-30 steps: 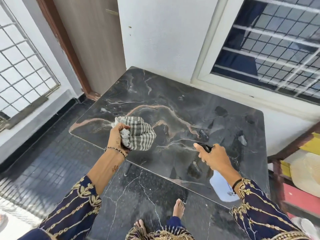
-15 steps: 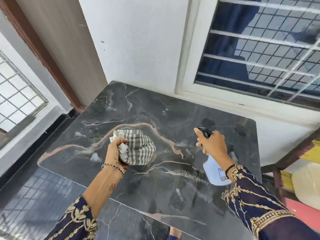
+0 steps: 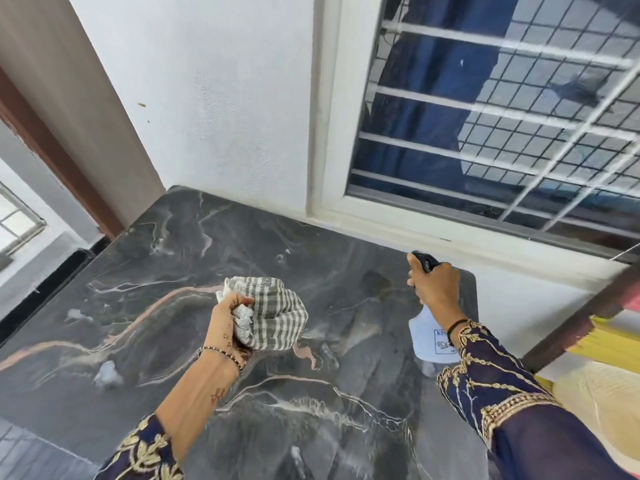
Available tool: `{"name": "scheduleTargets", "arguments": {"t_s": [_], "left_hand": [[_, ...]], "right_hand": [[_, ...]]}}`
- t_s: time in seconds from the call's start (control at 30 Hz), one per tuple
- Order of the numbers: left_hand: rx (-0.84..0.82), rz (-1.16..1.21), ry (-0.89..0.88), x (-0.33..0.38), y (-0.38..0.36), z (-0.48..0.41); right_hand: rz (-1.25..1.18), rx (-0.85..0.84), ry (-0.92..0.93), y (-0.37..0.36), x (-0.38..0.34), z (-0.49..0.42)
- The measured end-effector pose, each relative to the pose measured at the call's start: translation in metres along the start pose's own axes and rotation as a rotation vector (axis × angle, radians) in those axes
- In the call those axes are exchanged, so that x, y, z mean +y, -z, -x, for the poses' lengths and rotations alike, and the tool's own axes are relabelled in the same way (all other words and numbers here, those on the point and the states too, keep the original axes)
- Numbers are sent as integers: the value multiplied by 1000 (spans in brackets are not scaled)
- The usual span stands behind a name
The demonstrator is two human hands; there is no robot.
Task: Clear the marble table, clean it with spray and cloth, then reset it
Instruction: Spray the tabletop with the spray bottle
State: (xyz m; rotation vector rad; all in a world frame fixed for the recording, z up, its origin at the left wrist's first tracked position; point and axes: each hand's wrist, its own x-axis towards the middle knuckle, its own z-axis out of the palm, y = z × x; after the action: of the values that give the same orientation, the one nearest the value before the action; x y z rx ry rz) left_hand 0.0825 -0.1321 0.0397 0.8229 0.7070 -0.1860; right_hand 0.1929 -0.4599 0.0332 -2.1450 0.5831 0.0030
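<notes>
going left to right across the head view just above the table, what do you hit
left hand → striped cloth bunched in it → bare marble table → right hand → spray bottle held by it → yellow furniture

table top (image 3: 242,427): bare, free to pass
12 o'clock: wall (image 3: 225,98) blocks
1 o'clock: window grille (image 3: 485,109) blocks

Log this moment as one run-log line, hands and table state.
stage: spraying | left hand: bunched striped cloth | right hand: spray bottle, finger on trigger | marble table: cleared
</notes>
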Motion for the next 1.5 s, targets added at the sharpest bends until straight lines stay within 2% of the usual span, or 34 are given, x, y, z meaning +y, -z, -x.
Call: {"name": "scheduleTargets", "arguments": {"t_s": [0.07,0.17,0.47,0.63,0.87,0.97,1.13,1.33,1.5], "left_hand": [[-13,-7,-2,-5,-10,-2],[-45,17,-13,-11,-21,1],[-88,-21,41,-23,-1,18],[-115,-33,34,-26,28,52],[-111,2,-20,-22,84,110],[-106,4,-49,-23,107,135],[-138,35,-42,-27,125,167],[-142,14,-26,-35,139,176],[-128,12,-46,-42,148,171]], "right_hand": [[7,96,-57,13,13,-12],[54,154,-81,36,19,-6],[-6,258,-96,78,84,34],[-73,281,-147,94,87,94],[-190,240,-67,85,93,167],[-154,171,-49,76,89,198],[-256,108,14,68,85,239],[-106,193,-57,72,110,275],[-86,156,-107,86,147,308]]}}
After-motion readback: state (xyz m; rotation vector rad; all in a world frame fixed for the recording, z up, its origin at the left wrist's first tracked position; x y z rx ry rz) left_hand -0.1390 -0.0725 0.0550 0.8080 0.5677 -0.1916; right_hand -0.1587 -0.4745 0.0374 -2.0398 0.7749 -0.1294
